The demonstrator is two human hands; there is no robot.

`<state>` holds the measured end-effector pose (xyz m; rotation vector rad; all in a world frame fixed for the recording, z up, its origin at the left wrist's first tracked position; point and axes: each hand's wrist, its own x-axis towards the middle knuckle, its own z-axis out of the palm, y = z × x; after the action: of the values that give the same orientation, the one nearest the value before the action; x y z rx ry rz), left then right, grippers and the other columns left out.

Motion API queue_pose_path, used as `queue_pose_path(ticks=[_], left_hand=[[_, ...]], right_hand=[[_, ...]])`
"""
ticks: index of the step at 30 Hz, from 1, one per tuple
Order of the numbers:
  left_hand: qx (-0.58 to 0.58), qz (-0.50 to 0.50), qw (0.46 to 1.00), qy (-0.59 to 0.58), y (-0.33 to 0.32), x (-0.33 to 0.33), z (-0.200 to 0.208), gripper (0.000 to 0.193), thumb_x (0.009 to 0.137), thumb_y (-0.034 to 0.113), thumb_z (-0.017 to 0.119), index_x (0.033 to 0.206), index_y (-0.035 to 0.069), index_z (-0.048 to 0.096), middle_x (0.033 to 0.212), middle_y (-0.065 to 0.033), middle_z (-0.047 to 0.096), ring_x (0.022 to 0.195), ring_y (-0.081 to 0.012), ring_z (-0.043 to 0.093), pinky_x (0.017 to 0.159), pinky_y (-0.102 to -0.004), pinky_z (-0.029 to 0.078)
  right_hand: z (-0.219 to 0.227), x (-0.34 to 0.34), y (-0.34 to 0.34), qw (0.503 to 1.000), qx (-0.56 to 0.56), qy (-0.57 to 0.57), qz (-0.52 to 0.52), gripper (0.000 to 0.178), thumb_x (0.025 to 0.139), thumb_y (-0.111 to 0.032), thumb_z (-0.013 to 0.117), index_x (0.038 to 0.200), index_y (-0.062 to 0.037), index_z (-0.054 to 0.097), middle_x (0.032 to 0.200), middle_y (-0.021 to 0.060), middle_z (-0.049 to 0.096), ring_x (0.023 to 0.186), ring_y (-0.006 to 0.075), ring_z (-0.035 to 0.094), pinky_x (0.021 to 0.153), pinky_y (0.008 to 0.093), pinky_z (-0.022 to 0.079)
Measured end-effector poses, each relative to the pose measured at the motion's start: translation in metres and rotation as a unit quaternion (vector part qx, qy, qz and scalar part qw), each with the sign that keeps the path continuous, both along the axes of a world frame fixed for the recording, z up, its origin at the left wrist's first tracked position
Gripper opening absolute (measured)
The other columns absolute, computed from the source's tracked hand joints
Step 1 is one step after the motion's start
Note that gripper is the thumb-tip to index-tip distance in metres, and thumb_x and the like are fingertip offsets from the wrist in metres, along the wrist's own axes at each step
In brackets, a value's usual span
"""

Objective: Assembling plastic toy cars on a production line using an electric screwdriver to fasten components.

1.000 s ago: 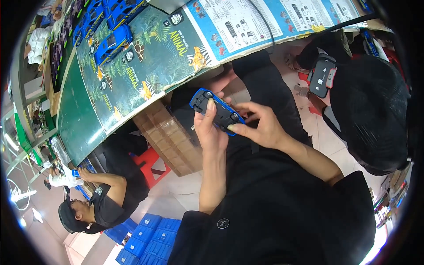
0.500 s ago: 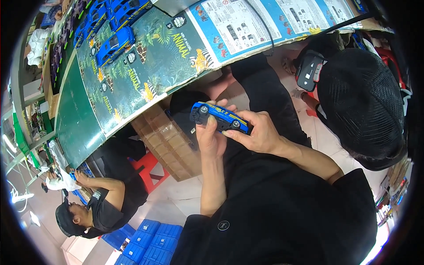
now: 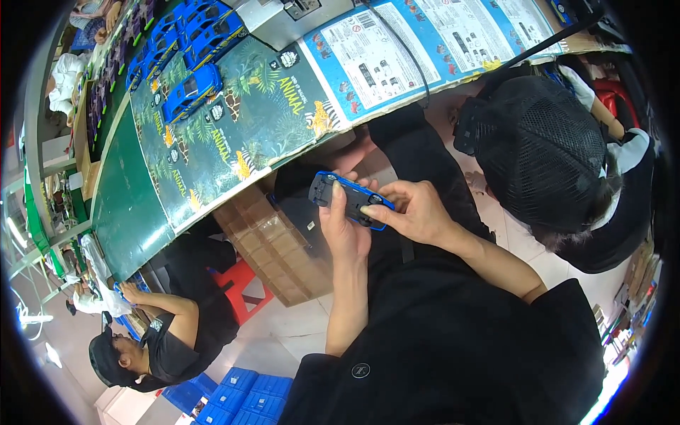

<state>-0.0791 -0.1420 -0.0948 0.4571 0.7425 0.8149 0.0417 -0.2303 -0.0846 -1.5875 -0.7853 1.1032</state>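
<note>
A blue toy car (image 3: 352, 201) is held in front of my body, just off the table's near edge, with its black underside turned up toward me. At its left end my left hand (image 3: 343, 221) grips it, the thumb lying across the underside and the fingers behind. My right hand (image 3: 414, 212) is closed on the other end, thumb pressed on the underside near a wheel. A similar blue toy car (image 3: 192, 93) rests by itself on the printed table covering, and several more blue cars (image 3: 202, 32) stand in a group behind it.
A table (image 3: 127, 205) with printed sheets curves across the far side. A grey metal box (image 3: 306, 15) with a cable stands on it. A cardboard box (image 3: 273, 248) lies below. One person sits at left, another in a black cap (image 3: 559, 152) at right. Blue bins (image 3: 244, 397) stand lower left.
The toy car has been rolled in my hands from its side, wheels showing, to underside up. The person at right has shifted left, and the view has moved slightly.
</note>
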Motion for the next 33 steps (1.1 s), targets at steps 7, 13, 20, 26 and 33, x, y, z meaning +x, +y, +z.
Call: queue_pose_path(ticks=[7,13,20,26,33], left_hand=[[0.091,-0.044,0.991,0.087,-0.009,0.002,0.002,0.027,0.094,0.007,0.068,0.118,0.001,0.057,0.108,-0.0099,0.068,0.095,-0.0175,0.067,0.086,-0.033,0.055],[0.151,-0.093,0.975,0.133,-0.017,-0.001,0.005,0.032,0.089,0.005,0.074,0.118,-0.002,0.063,0.109,-0.009,0.07,0.099,-0.0163,0.067,0.091,-0.0307,0.053],[0.205,-0.141,0.957,0.149,-0.022,0.001,0.0,0.03,0.091,0.005,0.072,0.119,-0.002,0.062,0.107,-0.0068,0.07,0.099,-0.0141,0.066,0.09,-0.0288,0.051],[0.145,-0.124,0.972,0.138,-0.024,0.001,-0.009,0.027,0.091,0.007,0.072,0.116,-0.001,0.063,0.105,-0.0054,0.069,0.096,-0.012,0.064,0.087,-0.0274,0.051],[0.184,-0.074,0.966,0.163,-0.034,0.007,-0.013,0.014,0.092,0.008,0.071,0.102,-0.001,0.066,0.096,-0.0034,0.068,0.088,-0.0104,0.063,0.079,-0.0272,0.051]], right_hand=[[-0.002,0.011,0.014,0.978,0.146,-0.135,-0.056,0.035,0.089,-0.016,0.075,0.117,0.0027,0.065,0.111,0.0131,0.067,0.098,0.0158,0.067,0.079,0.0248,0.054],[0.004,0.004,0.025,0.989,0.101,0.11,-0.02,0.029,0.094,-0.012,0.069,0.118,0.0053,0.066,0.1,0.005,0.07,0.092,0.0069,0.062,0.082,0.0238,0.052],[-0.012,-0.004,0.021,0.979,0.118,0.151,-0.063,0.021,0.095,-0.009,0.067,0.108,0.0066,0.067,0.097,0.0079,0.072,0.086,0.0073,0.065,0.075,0.0232,0.054],[-0.01,-0.004,0.021,0.984,0.072,0.146,-0.067,0.023,0.092,-0.013,0.071,0.106,0.0055,0.067,0.094,0.0073,0.072,0.085,0.0068,0.065,0.075,0.0238,0.054],[0.002,-0.009,0.02,0.993,0.021,-0.085,-0.074,0.044,0.076,-0.019,0.083,0.11,0.0033,0.067,0.094,0.0146,0.072,0.089,0.0158,0.07,0.08,0.0296,0.055]])
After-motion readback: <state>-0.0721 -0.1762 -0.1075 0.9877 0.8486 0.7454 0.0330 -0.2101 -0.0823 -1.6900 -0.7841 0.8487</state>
